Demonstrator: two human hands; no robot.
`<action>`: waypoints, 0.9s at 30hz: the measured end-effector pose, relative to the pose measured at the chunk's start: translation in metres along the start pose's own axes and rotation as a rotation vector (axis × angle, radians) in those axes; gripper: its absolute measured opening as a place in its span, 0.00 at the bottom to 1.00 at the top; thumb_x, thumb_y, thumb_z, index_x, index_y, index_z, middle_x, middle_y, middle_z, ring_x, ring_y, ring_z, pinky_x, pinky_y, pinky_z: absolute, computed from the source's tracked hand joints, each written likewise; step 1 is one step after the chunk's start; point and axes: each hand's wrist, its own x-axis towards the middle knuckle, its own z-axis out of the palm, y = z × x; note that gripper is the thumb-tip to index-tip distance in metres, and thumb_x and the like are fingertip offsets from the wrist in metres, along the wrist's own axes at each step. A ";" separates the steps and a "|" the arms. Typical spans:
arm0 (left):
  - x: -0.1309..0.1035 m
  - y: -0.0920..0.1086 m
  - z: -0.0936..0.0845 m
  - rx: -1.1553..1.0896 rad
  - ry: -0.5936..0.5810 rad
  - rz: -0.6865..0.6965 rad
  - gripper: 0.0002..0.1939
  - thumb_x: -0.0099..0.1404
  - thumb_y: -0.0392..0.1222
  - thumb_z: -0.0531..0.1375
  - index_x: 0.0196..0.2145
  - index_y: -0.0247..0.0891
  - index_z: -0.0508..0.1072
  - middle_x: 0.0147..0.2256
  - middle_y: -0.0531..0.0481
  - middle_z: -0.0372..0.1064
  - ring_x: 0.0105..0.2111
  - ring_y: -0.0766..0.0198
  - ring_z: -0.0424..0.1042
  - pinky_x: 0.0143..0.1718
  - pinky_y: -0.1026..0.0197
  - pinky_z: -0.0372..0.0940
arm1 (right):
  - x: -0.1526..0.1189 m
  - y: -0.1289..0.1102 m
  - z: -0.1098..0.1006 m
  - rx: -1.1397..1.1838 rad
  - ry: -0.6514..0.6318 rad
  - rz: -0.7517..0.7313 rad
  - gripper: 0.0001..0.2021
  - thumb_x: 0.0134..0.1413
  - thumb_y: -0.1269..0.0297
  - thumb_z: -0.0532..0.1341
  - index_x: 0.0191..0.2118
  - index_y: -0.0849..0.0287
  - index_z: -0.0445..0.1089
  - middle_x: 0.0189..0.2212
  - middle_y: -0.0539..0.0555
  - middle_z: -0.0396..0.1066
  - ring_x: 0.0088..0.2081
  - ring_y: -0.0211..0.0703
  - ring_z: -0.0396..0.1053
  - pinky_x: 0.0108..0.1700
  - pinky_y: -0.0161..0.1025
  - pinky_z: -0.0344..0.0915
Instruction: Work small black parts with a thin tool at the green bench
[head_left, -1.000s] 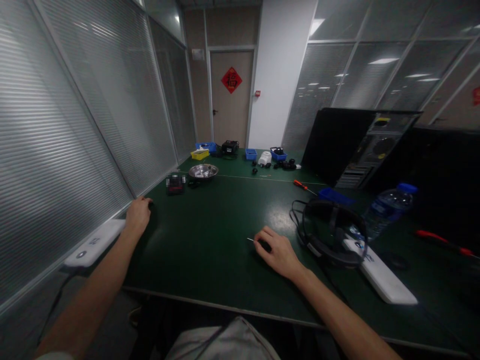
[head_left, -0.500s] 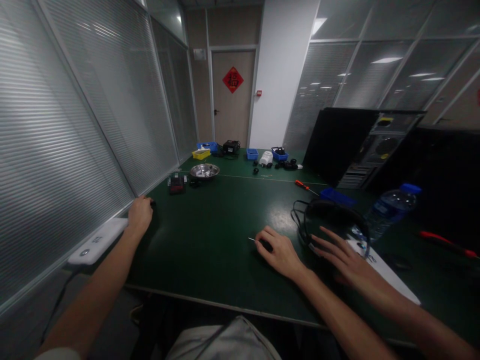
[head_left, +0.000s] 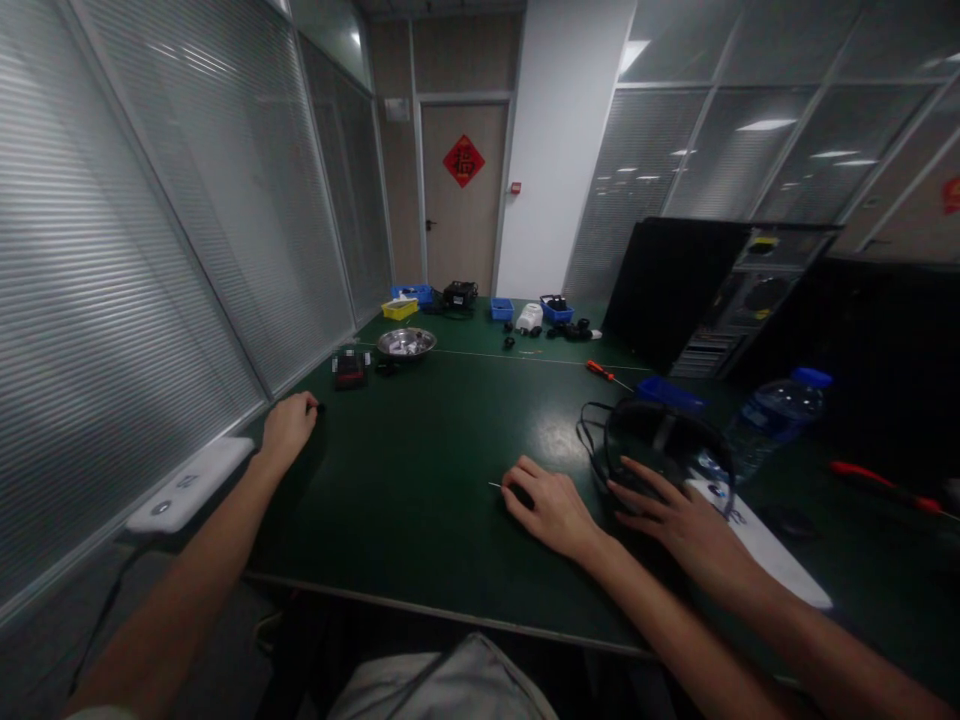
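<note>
One thin, likely light, stiff rod (head_left: 494, 485), best held by its end, sits pinched in the right hand (head_left: 550, 508); the left hand (head_left: 289, 430) pinches a dark piece (head_left: 322, 407).

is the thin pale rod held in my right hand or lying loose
Held in your right hand: the thin pale rod sticks out from its pinch.

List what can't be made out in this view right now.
Head view, the only one:
Dark item at the left hand: mostly covered by it, too small to identify.
Thin pale rod in the right hand: its other end is hidden by the grip.
Headset: partly hidden behind a co-worker's hand.
Metal bowl: contents too small.
Red-and-black tool: end cut off by the right edge.
</note>
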 end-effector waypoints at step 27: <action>-0.113 0.249 -0.014 -0.865 -0.480 0.754 0.13 0.72 0.46 0.61 0.49 0.41 0.79 0.42 0.47 0.74 0.37 0.63 0.70 0.40 0.62 0.64 | 0.040 -0.029 0.074 -0.053 -0.120 -0.006 0.08 0.68 0.61 0.57 0.43 0.52 0.73 0.40 0.50 0.71 0.37 0.41 0.71 0.35 0.35 0.58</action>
